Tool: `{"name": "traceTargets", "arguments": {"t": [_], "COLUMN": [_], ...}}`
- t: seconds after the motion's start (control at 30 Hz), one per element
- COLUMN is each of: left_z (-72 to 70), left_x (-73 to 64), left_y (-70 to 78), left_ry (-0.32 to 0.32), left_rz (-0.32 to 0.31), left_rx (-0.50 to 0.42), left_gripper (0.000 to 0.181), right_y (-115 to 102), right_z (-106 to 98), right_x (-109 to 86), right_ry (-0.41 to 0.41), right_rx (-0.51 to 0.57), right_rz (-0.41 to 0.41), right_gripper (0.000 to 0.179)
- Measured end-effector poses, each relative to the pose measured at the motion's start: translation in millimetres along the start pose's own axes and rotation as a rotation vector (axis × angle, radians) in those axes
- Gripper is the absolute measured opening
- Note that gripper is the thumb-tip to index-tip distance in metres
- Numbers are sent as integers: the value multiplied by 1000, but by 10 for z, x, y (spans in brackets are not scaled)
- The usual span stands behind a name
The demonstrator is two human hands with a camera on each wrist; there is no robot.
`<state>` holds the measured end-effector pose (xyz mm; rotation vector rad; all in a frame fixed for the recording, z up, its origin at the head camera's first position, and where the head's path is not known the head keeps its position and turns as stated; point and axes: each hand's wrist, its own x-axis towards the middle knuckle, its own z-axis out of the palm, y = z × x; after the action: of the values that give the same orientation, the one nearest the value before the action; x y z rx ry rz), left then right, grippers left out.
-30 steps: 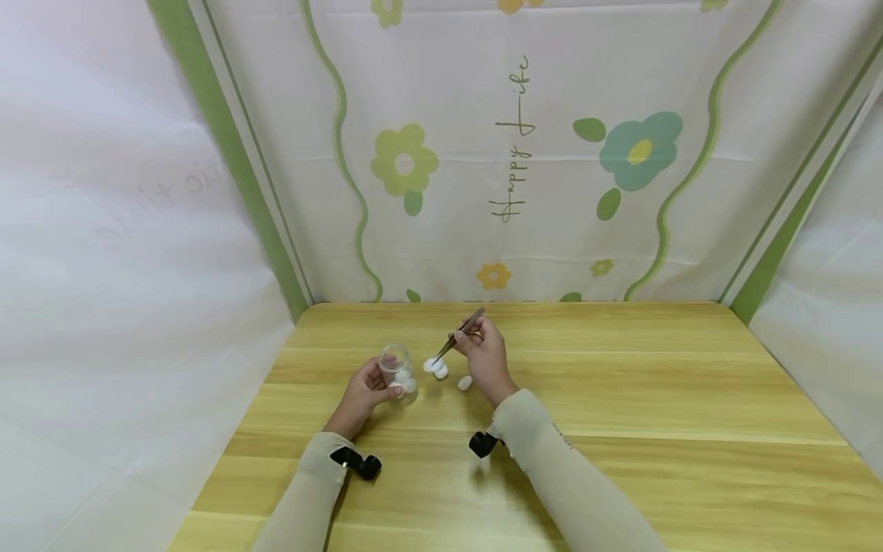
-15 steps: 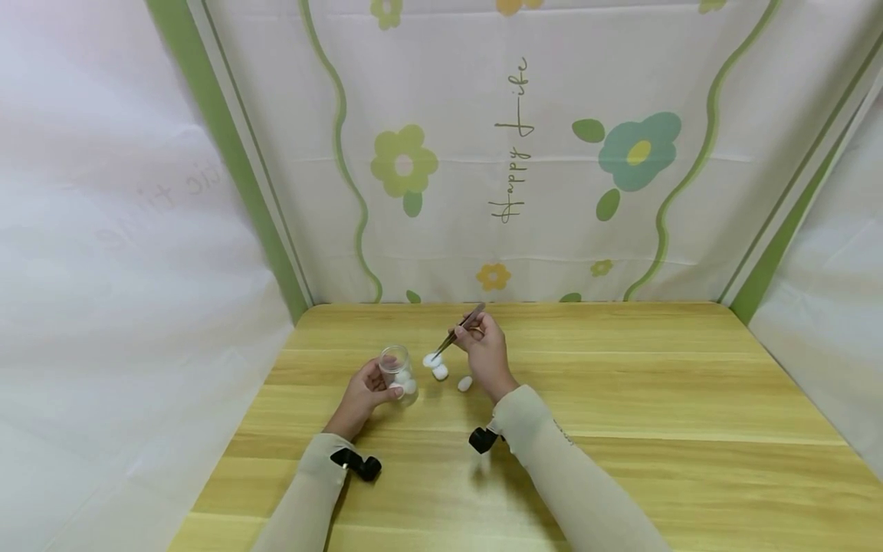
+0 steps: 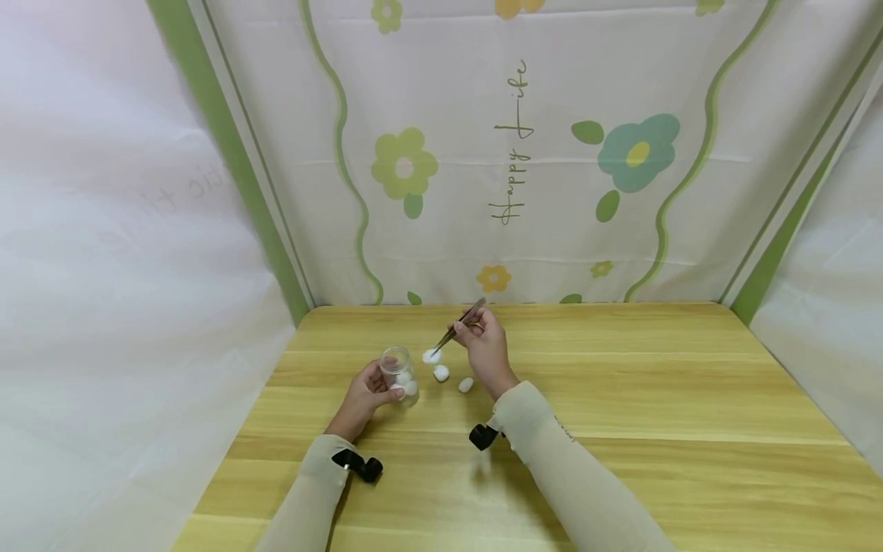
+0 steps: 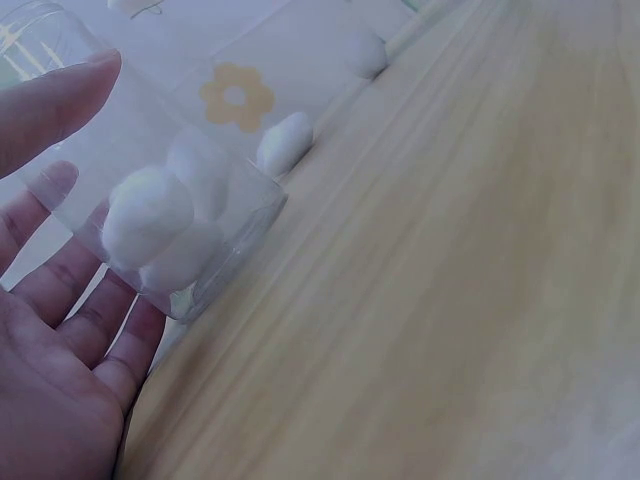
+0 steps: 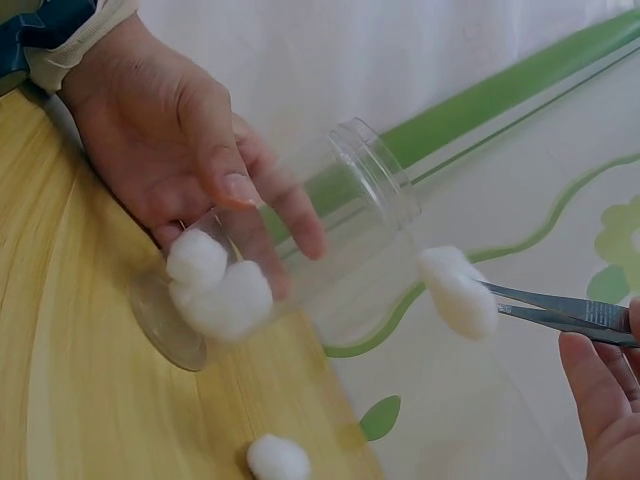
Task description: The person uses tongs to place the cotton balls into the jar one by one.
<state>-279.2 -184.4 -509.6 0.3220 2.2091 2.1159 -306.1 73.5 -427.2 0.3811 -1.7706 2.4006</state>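
Note:
My left hand [image 3: 362,395] holds a clear jar [image 3: 396,360] upright on the table, thumb on one side and fingers round the other. Its mouth has no lid, and several cotton balls [image 5: 215,290] lie at the bottom. In my right hand [image 3: 486,353] is a pair of metal tweezers [image 3: 458,327], pinched between thumb and fingers. The tips grip another cotton ball [image 5: 458,292], which hangs above the table close to the jar's rim in the right wrist view. Two loose cotton balls, a nearer one [image 3: 441,373] and one farther right [image 3: 465,385], lie between the hands.
The wooden table [image 3: 621,399] reaches back to a flower-printed curtain [image 3: 455,192]. White sheets hang at the left and right. A black wrist camera [image 3: 359,464] sits on the left sleeve, another [image 3: 483,437] on the right.
The tweezers have lifted the cotton ball up and away from the one beside it, with my right hand rising slightly. The left hand and jar have stayed in place.

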Motion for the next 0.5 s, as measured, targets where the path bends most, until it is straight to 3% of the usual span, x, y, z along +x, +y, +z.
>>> {"name": "traceTargets", "arguments": {"t": [0.5], "left_z": [16], "left_x": [-20], "left_y": [16], "left_ry": [-4], "left_rz": [20], "left_rx": [-17], "left_gripper": [64], "right_y": [-64], "right_z": [88], "right_x": [29], "right_ry": [-38], "right_rx": [-1], "right_rz": [-48], "right_gripper": [28]}}
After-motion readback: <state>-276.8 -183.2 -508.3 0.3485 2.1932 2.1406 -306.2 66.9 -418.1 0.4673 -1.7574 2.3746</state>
